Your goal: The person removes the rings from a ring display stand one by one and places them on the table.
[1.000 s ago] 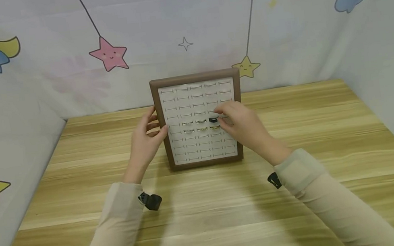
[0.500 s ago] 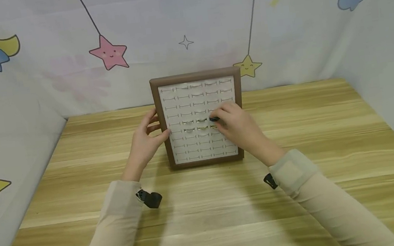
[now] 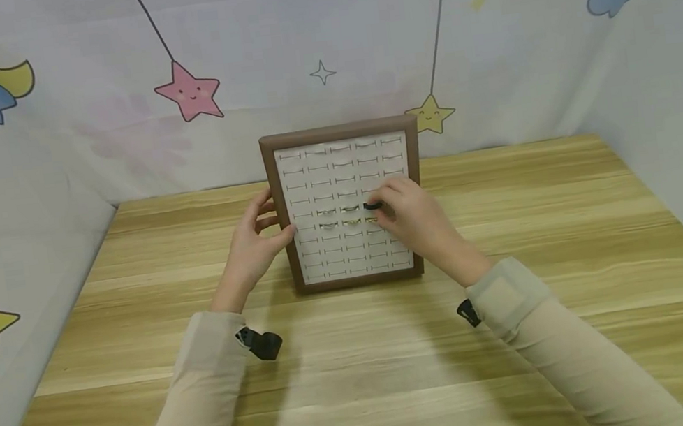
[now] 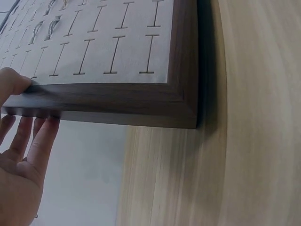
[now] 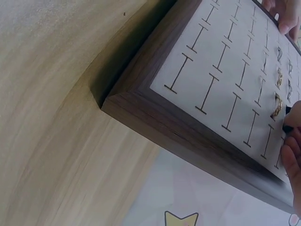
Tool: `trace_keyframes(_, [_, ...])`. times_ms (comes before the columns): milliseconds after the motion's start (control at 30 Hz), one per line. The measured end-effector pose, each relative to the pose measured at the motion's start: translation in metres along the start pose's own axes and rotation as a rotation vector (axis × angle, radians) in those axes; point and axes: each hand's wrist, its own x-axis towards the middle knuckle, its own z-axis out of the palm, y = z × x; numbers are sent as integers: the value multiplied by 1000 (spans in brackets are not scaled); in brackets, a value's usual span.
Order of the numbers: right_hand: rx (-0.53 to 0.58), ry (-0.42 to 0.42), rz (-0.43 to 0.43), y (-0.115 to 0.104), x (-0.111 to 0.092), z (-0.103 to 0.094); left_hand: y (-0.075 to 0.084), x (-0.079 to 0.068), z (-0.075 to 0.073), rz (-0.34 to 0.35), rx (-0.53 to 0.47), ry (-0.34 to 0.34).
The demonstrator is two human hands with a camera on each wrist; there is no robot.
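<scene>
A ring display board (image 3: 347, 258), white with rows of slits inside a brown wooden frame, stands upright on the table. My left hand (image 3: 250, 244) grips its left side, thumb on the front edge and fingers round the back. In the left wrist view, the thumb of that hand (image 4: 19, 179) lies over the dark frame. My right hand (image 3: 414, 212) pinches a black ring (image 3: 372, 205) at a slit right of the middle. Silver rings (image 3: 327, 212) and gold-coloured rings (image 3: 352, 223) sit in neighbouring slits. In the right wrist view, fingers mostly hide the black ring (image 5: 287, 120).
The wood-grain table (image 3: 360, 379) reaches back to a white cloth (image 3: 245, 146) printed with stars and moons. More cloth hangs at both sides. Each wrist carries a small black camera (image 3: 261, 344).
My right hand has moved slightly left, its fingertips coming together on the black ring. The left thumb has slid a little down the frame. The board stays in place.
</scene>
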Motion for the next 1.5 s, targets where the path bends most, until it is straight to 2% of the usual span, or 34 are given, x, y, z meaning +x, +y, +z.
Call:
trace_keyframes(200, [100, -20, 13, 5, 1, -6, 2, 0, 0, -23, 11, -11])
trace_keyframes(400, [213, -84, 59, 8, 2, -12, 2, -3, 1, -33, 13, -16])
trace_keyframes(500, [323, -115, 165, 9, 3, -17, 2, -4, 0, -38, 13, -17])
trace_keyframes(600, [519, -118, 349, 13, 5, -24, 2, -5, -1, -40, 21, -18])
trace_keyframes(700, [763, -44, 514, 20, 7, -35, 2, -7, -2, -37, 29, -19])
trace_keyframes(800, [965, 100, 602, 29, 8, -45, 2, -7, -2, -34, 31, -18])
trace_keyframes(900, [1079, 220, 649, 41, 7, -53, 3, -8, -3, -29, 30, -17])
trace_keyframes(1033, [1165, 303, 738, 59, -1, -57, 2, -7, -2, -25, 30, -16])
trace_keyframes(1167, [1165, 333, 851, 78, -12, -58, 3, -7, -1, -23, 29, -15])
trace_keyframes(1300, [1045, 292, 971, 93, -26, -56, 5, -7, 1, -18, 25, -19])
trace_keyframes(1400, [889, 197, 1037, 102, -36, -53, 5, -7, 1, -16, 18, -15])
trace_keyframes(1500, [710, 91, 1065, 110, -46, -48, 4, -6, 1, -12, 9, -13])
